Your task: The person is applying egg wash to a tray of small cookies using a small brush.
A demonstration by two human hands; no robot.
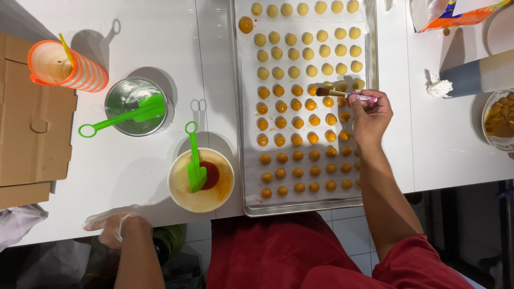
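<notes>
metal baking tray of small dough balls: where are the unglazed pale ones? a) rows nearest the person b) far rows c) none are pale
b: on the metal baking tray the pale dough balls fill the far rows, the glossy orange ones the near rows.

- Counter: plain white.
- Dough balls on the far part of the tray: pale yellow.
- Glazed balls nearer: shiny amber-orange.
- Tray: silver, lined with white paper.
- Brush: tan bristles, pink patterned handle.
- Spatulas: bright green.
- Bowl: cream, holding a red-brown glaze.
- Cup: orange and white stripes.
- Cardboard box: brown.
- Left hand: in a clear glove.
</notes>
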